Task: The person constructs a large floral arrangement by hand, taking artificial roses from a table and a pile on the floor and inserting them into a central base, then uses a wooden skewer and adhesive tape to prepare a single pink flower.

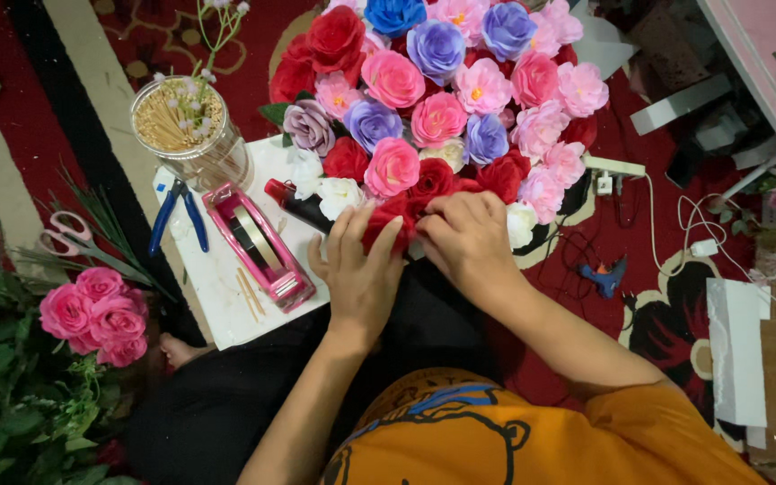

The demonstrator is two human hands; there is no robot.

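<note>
two hands work at the near edge of a big bouquet (442, 99) of pink, red, purple and blue fabric roses. the left hand (361, 269) and the right hand (467, 238) sit close together, fingers curled and pinched around a red rose (390, 218) at the bottom of the bunch, just above the person's lap. to the left, a white board (217, 278) on the carpet carries a pink tape dispenser (260, 244), blue-handled pliers (177, 214) and a clear jar of wooden sticks (189, 130). pink-handled scissors (66, 229) lie further left, near a small cluster of pink roses (96, 314). a blue glue gun (605, 277) lies on the red carpet to the right.
</note>
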